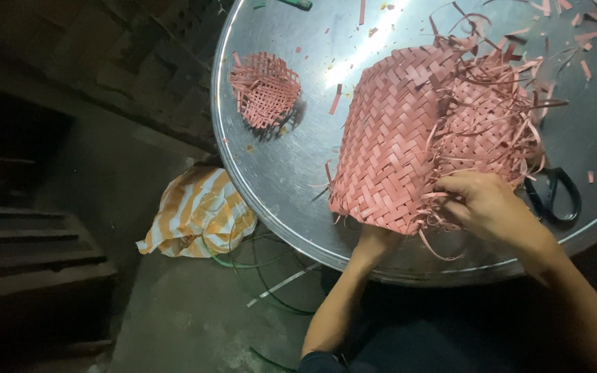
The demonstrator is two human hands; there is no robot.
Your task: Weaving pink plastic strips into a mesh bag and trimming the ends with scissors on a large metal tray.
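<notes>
Left arm reaching up from below, forearm bare, wrist bent back. Left hand [376,243] tucked under the near edge of the big pink basket [409,131], mostly hidden, so cannot tell how far open. Right arm coming in from the lower right corner. Right hand [486,206] lying on the near side of the basket, fingers curled close together and pinching thin loose pink strips there.

Big basket made of flat pink strips woven in a zigzag way. Tight and smooth on the left side, messy on the right, with lots of loose strip ends sticking out like straw. Sitting on the near part of the round shiny metal counter [271,173].

Small pink woven piece [264,88], holey and loose, resting on the far left part of the counter, well apart from the big one. Tiny pink scraps [336,99] scattered all over the metal. Black scissors [554,195] lying just right of the right hand, partly hidden by the strips.

Orange and white striped bag [198,211] down on the dark floor, beside the counter's edge.
</notes>
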